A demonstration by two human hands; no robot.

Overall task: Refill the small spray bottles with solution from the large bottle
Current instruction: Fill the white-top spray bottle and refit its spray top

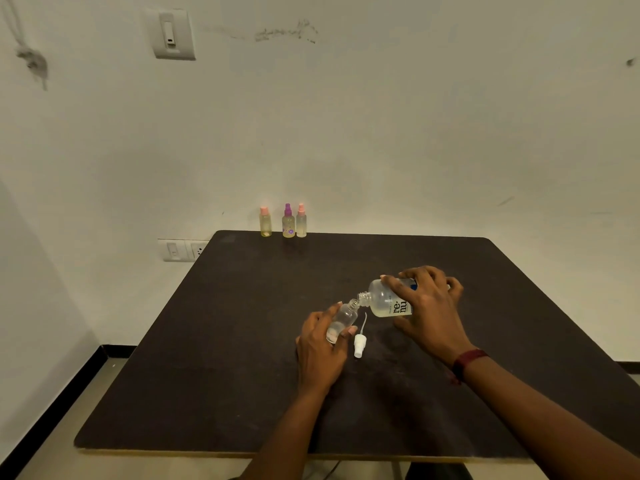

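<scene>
Two bare forearms [540, 420] run in from the near edge. Right hand [429, 306]: dark red band [465, 363] round the wrist, well behind the fingers [420, 271]; material unclear. Left hand [320, 348]: pale nails [352, 329] at the fingers' tips.

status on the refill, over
Left hand grips small clear bottle, tilted. Right hand tips large bottle, necks meeting. Spray cap lying beside; nothing blocking.
</scene>
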